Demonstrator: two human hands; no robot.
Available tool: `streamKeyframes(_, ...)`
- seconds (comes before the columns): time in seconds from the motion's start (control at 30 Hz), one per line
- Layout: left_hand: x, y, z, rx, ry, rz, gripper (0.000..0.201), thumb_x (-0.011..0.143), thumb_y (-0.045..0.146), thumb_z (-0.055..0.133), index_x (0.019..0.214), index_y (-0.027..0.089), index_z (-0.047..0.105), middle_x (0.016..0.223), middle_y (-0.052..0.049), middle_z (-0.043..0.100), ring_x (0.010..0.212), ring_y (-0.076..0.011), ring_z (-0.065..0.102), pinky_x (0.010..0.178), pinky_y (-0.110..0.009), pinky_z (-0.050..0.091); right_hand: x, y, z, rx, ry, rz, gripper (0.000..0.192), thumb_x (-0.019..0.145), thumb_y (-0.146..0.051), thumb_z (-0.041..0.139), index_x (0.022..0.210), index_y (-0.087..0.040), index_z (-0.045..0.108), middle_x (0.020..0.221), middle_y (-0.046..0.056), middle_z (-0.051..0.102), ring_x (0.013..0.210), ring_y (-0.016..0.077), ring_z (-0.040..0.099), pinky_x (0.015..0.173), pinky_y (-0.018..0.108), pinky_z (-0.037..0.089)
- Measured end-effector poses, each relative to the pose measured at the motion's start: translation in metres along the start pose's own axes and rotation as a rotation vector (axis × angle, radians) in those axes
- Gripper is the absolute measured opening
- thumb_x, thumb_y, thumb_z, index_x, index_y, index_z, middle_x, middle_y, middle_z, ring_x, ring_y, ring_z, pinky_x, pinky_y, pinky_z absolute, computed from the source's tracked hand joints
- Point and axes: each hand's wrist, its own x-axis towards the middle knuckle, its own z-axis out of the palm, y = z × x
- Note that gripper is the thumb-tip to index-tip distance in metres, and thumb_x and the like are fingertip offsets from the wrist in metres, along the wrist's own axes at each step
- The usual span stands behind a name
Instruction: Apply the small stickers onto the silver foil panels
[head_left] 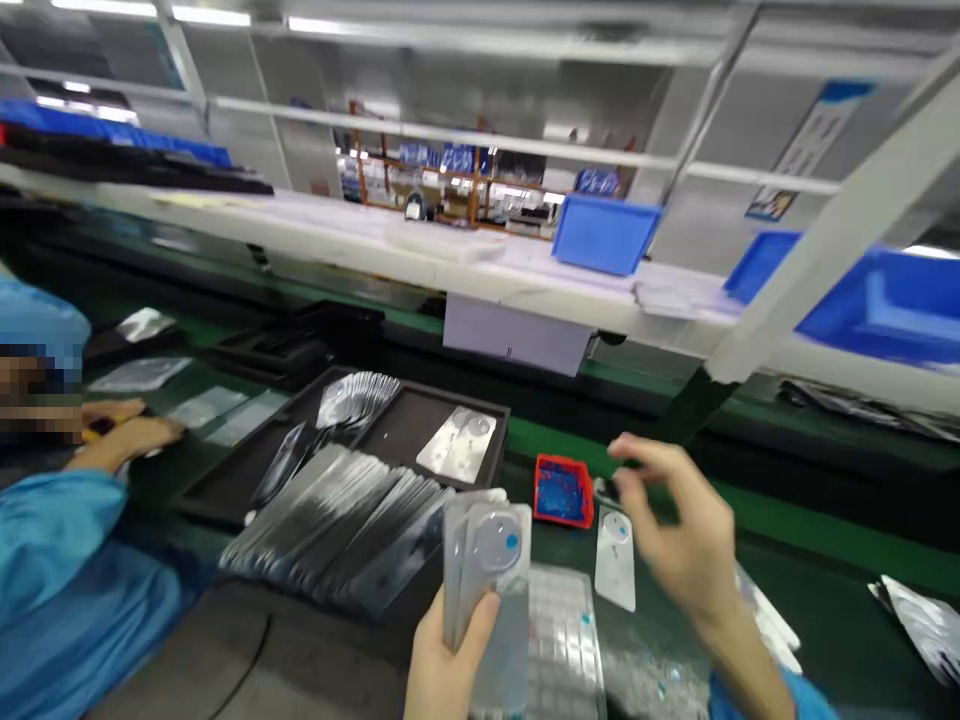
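Note:
My left hand (454, 655) grips a few phone back covers (499, 570), held upright in a small stack. The front one has a large round camera ring with a blue dot in it. My right hand (679, 525) is raised to the right, slightly blurred, thumb and forefinger apart with no held thing that I can make out. Just left of its fingertips is a small dark and silver piece (604, 490). A single phone back cover (615, 560) lies below that piece. Beside it stands a small red tray (564, 517) with blue bits inside.
A black tray (405, 410) and a long row of back covers (337, 530) lie to the left. A clear gridded tray (566, 640) is under my left hand. A co-worker's hand (142, 435) works at far left. Blue bins (606, 235) stand on the shelf above.

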Motion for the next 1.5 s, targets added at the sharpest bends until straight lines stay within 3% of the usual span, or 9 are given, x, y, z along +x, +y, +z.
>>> streamKeyframes(0.1,0.002,0.009,0.003,0.050,-0.111,0.034,0.051,0.071,0.056,0.093,0.101,0.016,0.086,0.102,-0.013,0.088,0.099,-0.0344,0.085,0.089,-0.038,0.069,-0.070,-0.045,0.012,0.142,-0.168,0.034,0.029,0.100,-0.012,0.074,0.126,-0.025,0.075,0.100,0.007,0.080,0.082,0.0203,0.078,0.063,0.029,0.067)
streamKeyframes(0.2,-0.001,0.004,0.007,0.069,-0.079,0.041,0.043,0.074,0.047,0.090,0.103,0.016,0.085,0.104,-0.013,0.088,0.096,-0.0315,0.085,0.087,-0.037,0.069,-0.096,-0.058,0.026,0.196,-0.158,0.127,0.029,0.101,-0.009,0.073,0.126,-0.024,0.076,0.097,0.007,0.079,0.081,0.0196,0.079,0.065,0.029,0.068)
streamKeyframes(0.47,-0.013,-0.014,0.003,0.165,0.012,0.126,0.031,0.078,0.041,0.088,0.097,0.016,0.085,0.092,-0.010,0.088,0.083,-0.0283,0.084,0.077,-0.033,0.070,-0.099,-0.048,0.029,0.139,-0.152,0.143,0.016,0.105,-0.008,0.067,0.112,-0.021,0.074,0.097,0.006,0.080,0.084,0.0169,0.080,0.071,0.026,0.068)
streamKeyframes(0.73,-0.013,0.001,0.006,0.217,-0.072,0.261,0.016,0.079,0.033,0.082,0.085,0.019,0.087,0.075,-0.005,0.085,0.065,-0.0231,0.081,0.065,-0.026,0.067,-0.096,-0.046,0.027,-0.049,-0.165,-0.048,0.014,0.105,-0.007,0.063,0.108,-0.020,0.068,0.089,0.006,0.080,0.075,0.0168,0.078,0.066,0.027,0.060)
streamKeyframes(1.0,-0.014,0.010,0.011,0.199,-0.029,0.184,0.021,0.072,0.034,0.084,0.085,0.017,0.084,0.078,-0.007,0.086,0.068,-0.0257,0.083,0.062,-0.028,0.068,-0.107,-0.041,0.034,0.006,-0.066,-0.088,0.014,0.104,-0.008,0.064,0.108,-0.021,0.067,0.083,0.004,0.078,0.071,0.0155,0.073,0.064,0.026,0.057)
streamKeyframes(1.1,-0.012,0.003,0.011,0.206,0.017,0.270,0.017,0.075,0.032,0.083,0.083,0.018,0.084,0.077,-0.007,0.086,0.069,-0.0266,0.084,0.063,-0.028,0.068,-0.108,-0.054,0.038,0.124,-0.069,0.114,0.015,0.101,-0.008,0.066,0.099,-0.022,0.067,0.081,0.002,0.074,0.063,0.0126,0.066,0.057,0.023,0.053)
streamKeyframes(1.3,-0.004,-0.010,0.006,0.311,0.081,0.503,0.010,0.079,0.030,0.079,0.081,0.021,0.085,0.076,-0.006,0.086,0.067,-0.0254,0.084,0.067,-0.028,0.068,-0.104,-0.076,0.044,0.780,-0.235,0.885,0.023,0.099,-0.033,0.069,0.082,-0.022,0.059,0.067,-0.004,0.058,0.047,0.0076,0.047,0.042,0.019,0.040)
streamKeyframes(1.4,0.002,-0.007,0.002,0.334,0.135,0.454,0.016,0.077,0.036,0.080,0.079,0.021,0.084,0.073,-0.007,0.085,0.064,-0.0256,0.083,0.064,-0.029,0.067,-0.100,-0.057,0.051,0.928,-0.212,0.967,0.029,0.098,-0.043,0.070,0.083,-0.024,0.055,0.078,0.000,0.067,0.050,0.0099,0.055,0.039,0.020,0.042)
streamKeyframes(1.5,0.005,-0.002,-0.003,0.348,0.215,0.363,0.026,0.073,0.042,0.082,0.085,0.019,0.084,0.079,-0.008,0.086,0.072,-0.0277,0.084,0.067,-0.031,0.068,-0.095,-0.015,0.068,0.643,-0.056,0.913,0.019,0.097,-0.037,0.067,0.087,-0.024,0.057,0.085,0.002,0.068,0.063,0.0146,0.064,0.049,0.024,0.052)
